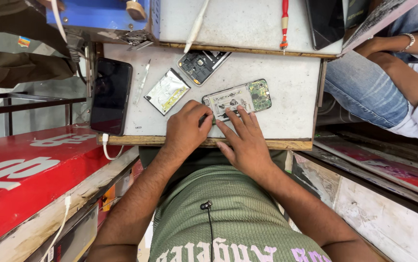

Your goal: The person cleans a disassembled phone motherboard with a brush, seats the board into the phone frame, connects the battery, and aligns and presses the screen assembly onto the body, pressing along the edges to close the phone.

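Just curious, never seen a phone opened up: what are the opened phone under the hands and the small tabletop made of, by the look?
Opened phone: pale, probably plastic frame and a glossy green circuit board. Tabletop: matte grey, scuffed sheet, edged in bare wood.

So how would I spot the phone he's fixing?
Find the grey worktop in the middle. At its near edge both hands, left and right, touch an opened phone. Unlike the black-screened phone further left, it shows a green circuit board.

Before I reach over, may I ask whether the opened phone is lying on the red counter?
No, the opened phone lies on the grey worktop, under both hands.
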